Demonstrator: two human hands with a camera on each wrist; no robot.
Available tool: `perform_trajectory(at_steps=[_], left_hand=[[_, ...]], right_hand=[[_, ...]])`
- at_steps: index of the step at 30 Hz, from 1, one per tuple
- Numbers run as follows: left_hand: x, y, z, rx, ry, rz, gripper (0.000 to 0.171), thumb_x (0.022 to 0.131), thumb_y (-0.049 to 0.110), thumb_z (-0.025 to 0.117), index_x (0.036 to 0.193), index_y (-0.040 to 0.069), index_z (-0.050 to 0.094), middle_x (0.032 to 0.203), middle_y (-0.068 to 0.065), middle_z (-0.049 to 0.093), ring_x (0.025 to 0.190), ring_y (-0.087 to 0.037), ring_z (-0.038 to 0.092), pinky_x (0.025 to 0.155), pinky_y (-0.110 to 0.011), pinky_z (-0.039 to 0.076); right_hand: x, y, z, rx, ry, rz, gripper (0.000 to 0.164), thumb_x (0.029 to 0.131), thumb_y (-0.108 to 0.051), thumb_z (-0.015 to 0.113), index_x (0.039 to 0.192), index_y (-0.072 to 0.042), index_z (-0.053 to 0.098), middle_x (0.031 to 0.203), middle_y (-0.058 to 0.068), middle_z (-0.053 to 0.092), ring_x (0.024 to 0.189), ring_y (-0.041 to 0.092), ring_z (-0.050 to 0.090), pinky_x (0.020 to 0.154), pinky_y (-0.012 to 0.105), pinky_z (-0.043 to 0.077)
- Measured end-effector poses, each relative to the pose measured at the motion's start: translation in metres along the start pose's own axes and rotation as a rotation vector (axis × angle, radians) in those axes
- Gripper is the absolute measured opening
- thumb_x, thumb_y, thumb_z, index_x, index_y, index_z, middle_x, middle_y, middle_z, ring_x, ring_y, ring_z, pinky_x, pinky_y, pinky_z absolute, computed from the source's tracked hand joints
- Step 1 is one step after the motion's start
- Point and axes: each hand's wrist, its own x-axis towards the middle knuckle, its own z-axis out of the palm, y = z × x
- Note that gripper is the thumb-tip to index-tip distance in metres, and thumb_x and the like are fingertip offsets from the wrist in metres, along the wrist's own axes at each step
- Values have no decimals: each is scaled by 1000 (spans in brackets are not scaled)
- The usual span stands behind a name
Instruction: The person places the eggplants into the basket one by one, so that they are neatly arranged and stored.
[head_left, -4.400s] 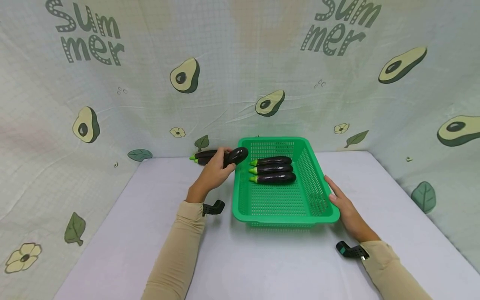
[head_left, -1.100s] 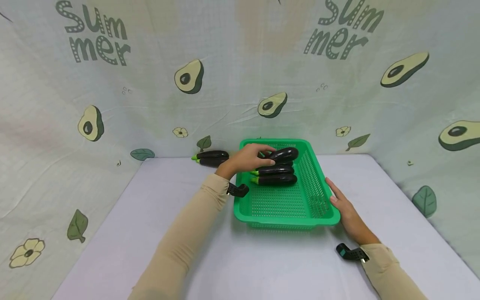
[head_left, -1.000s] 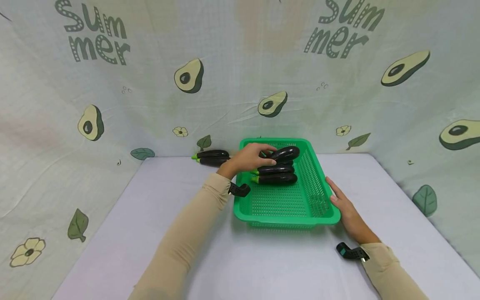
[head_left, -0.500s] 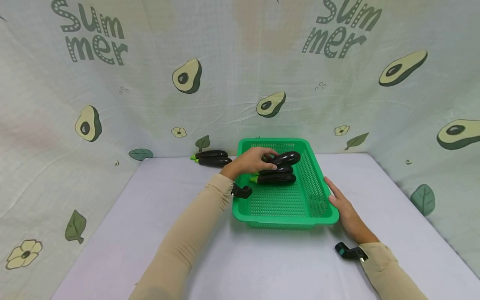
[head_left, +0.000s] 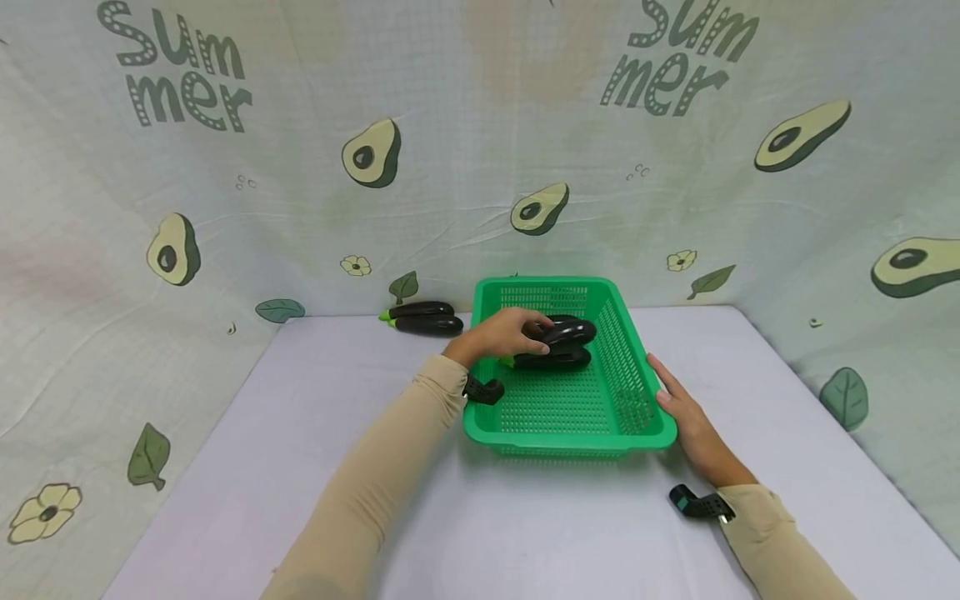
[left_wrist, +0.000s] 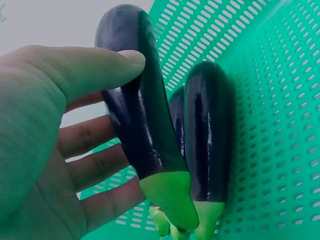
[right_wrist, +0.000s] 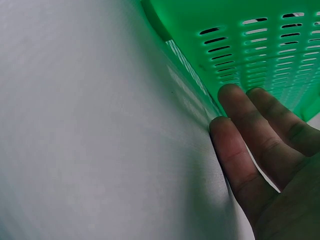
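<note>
My left hand (head_left: 504, 335) grips a glossy dark purple eggplant (left_wrist: 140, 120) over the green plastic basket (head_left: 562, 443). In the left wrist view its thumb lies across the upper body and the fingers pass behind, with the green stem end pointing down. Below and beside it, more eggplants lie in the basket; the front one (head_left: 558, 360) shows best, and the others are partly hidden by the held eggplant. At the basket's right side, my right hand (head_left: 692, 421) touches the outer wall below the rim with nearly straight fingers (right_wrist: 245, 120).
Two eggplants, one behind (head_left: 423, 309) and one in front (head_left: 429, 325), lie side by side left of the basket at the table's back edge. A printed cloth (head_left: 450, 167) hangs behind the white table (head_left: 525, 533). Black wrist straps sit on both sleeves.
My left hand has brought the eggplant from left of the basket into it, then shifted it toward the near side over the others. The right hand stays at the basket's side.
</note>
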Motion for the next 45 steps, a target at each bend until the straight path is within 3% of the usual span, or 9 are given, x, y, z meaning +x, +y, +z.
perform_trajectory(at_steps=[7,16,23,37,45], left_hand=[[3,-2,5,-39,-1,7,46,96,26,71,138,13,60,124,-7,67,111,-14,62,90,-28,50],[2,1,7,-21,4,-10,45,96,27,71,138,13,61,123,-7,67,109,-15,62,87,-28,51],[3,3,10,40,-21,-12,46,96,30,71,138,15,61,128,-6,65,117,-17,61,92,-30,50],[6,5,18,265,-99,-40,47,94,37,72,137,20,62,123,2,68,110,-12,62,91,-33,50],[6,3,22,325,-130,-53,48,93,37,73,137,21,62,123,3,68,108,-10,63,90,-34,51]], right_hand=[[1,0,0,0,-1,-11,56,110,-30,31,163,-27,13,168,4,4,151,31,0,112,63,0],[4,0,-1,1,-6,1,56,110,-31,31,163,-28,13,168,5,3,150,30,0,112,63,0],[4,0,-1,1,-7,-16,56,110,-30,31,163,-26,12,168,5,4,150,26,1,113,60,0],[4,0,-3,-4,-6,-26,55,110,-29,30,163,-26,12,168,4,4,151,27,-1,114,59,-1],[5,4,-4,17,-10,-15,56,110,-30,31,163,-29,13,168,4,3,150,25,0,115,56,-1]])
